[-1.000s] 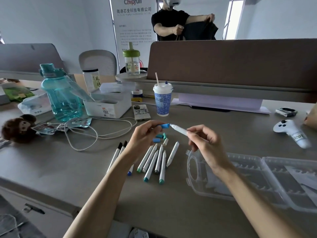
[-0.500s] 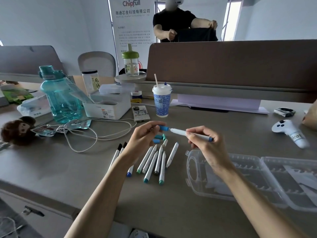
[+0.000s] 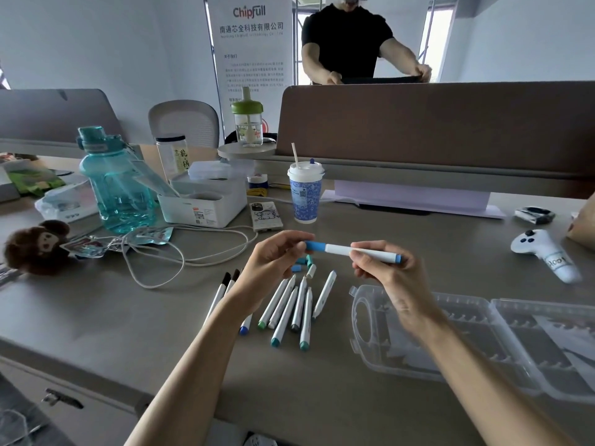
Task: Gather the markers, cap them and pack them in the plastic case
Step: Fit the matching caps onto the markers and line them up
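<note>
- Pinching blue marker [image 3: 352, 251] at cap end, left hand [image 3: 273, 265] fingertips clamped, near case [image 3: 476, 342] left end.
- Gripping its barrel, right hand [image 3: 389, 278] fingers curled round.
- Left of the case: loose markers [image 3: 300, 300]; caps [image 3: 304, 263], perhaps four.

Capped blue marker [image 3: 338, 248] held level above loose markers [image 3: 299, 304], caps [image 3: 296, 268]; clear case [image 3: 483, 342] open.

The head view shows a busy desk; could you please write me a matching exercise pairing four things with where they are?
1. white marker with blue cap
2. clear plastic case
3. loose blue and teal caps
4. white game controller

A. far right of the grey desk
B. held by the left hand and right hand
C. lying open
D. behind the row of loose markers

Pairs: 1-B, 2-C, 3-D, 4-A
</note>
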Motion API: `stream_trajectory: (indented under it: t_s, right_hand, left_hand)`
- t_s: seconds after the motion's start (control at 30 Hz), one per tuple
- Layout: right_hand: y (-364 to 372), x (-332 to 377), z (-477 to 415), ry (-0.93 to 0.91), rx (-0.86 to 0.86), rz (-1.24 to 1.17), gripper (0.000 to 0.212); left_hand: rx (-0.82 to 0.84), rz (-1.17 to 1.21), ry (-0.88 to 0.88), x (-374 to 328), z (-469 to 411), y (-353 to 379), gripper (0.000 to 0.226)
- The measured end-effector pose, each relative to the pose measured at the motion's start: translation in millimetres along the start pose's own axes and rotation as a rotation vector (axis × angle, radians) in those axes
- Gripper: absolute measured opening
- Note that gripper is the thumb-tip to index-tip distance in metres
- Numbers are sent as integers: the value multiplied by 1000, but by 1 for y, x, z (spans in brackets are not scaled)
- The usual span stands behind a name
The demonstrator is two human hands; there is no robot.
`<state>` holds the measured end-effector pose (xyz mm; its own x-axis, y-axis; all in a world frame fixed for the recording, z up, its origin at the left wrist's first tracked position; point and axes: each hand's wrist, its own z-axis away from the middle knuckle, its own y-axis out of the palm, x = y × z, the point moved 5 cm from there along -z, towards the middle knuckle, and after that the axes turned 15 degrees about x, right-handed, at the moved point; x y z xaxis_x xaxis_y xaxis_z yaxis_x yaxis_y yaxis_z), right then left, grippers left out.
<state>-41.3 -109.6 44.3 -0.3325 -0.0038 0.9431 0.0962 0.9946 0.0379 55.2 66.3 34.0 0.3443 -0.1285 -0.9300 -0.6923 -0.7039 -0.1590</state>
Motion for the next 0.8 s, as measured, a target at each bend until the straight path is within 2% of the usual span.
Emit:
stream_trajectory:
  t_s: [0.27,0.4,0.6,0.73,0.8]
  right_hand:
    - [0,-1,0,-8,19,0,8]
    - [7,-5,1,-23,16,15,11]
    - [25,-8,4,-26,42,16,12]
    - [46,-11,7,-10,178,62,18]
    - [53,-14,10,34,266,95,30]
  left_hand:
    - [29,49,19,2,-1,-2,23]
    - [-4,18,6,3,0,-4,14]
    - [-54,-46,-4,-8,4,-7,18]
    - [-125,122,-14,-8,20,-16,18]
    - [-200,196,-38,-2,29,-31,15]
